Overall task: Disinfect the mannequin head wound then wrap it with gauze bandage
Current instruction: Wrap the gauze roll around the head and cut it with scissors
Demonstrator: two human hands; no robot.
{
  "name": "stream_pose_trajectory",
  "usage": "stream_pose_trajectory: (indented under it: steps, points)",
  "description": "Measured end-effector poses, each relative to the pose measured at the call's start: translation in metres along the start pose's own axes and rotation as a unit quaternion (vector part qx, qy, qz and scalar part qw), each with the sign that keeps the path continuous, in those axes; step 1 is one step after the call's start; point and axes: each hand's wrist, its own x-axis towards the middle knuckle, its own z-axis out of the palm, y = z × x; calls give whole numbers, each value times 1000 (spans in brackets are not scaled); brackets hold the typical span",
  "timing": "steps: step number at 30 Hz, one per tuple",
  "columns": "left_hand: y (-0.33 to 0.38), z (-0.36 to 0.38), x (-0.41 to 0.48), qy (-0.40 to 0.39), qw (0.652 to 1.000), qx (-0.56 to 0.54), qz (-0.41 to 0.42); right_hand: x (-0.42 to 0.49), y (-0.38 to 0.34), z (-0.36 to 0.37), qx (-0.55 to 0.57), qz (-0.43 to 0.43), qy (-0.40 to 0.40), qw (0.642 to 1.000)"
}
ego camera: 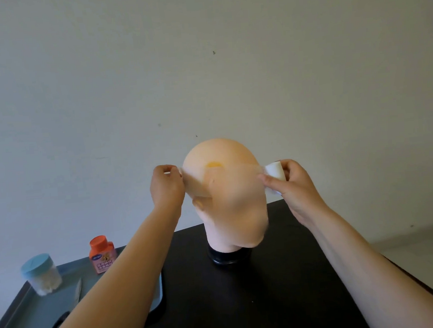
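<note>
Two bare hands are raised on either side of a mannequin head [225,189], which stands upright on a black base [228,254] on a dark table [248,305] near a pale wall [201,60]. The left hand [166,187] is closed into a pinch at the head's left side, its fingers gripping the free end of a sheer gauze bandage [198,181]. From there the strip runs across the front of the head — stretched taut and thin enough that the surface beneath shows through — to the right side. The right hand [294,187] holds the white bandage roll [275,170] there, thumb and fingers closed around it, the roll just beside the head. A yellow-orange stain [214,164] sits on the head right at the strip's upper edge, partly covered by it.

Left on the table lies a grey-blue tray [19,319]. It carries a clear jar [42,274] with a light blue lid, filled with cotton balls, an orange-capped bottle [102,253] beside it, and metal tweezers [78,289] lying flat — all well apart from the hands.
</note>
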Motion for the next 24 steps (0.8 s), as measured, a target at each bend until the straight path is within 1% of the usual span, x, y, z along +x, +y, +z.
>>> stream_pose_trajectory:
  steps: [2,5,9,12,16,19,24]
  points:
    - [8,2,2,-27,999,1,-19,-3,-1,1,-16,-10,5,1000]
    - [24,7,1,-96,994,17,-42,-8,-2,6,-28,-26,12,999]
    - [50,11,-2,-185,977,41,-102,-14,-3,10,-41,-34,20,998]
    - [64,17,0,-219,964,85,-126,-17,-4,11,-39,-31,25,998]
    - [70,27,3,-238,956,121,-123,-18,-10,9,-30,-42,32,998]
    - [71,28,7,-255,953,114,-121,-14,-17,4,5,-27,8,1000]
    - [72,26,14,-308,941,93,-106,-2,-30,-11,81,12,-65,995]
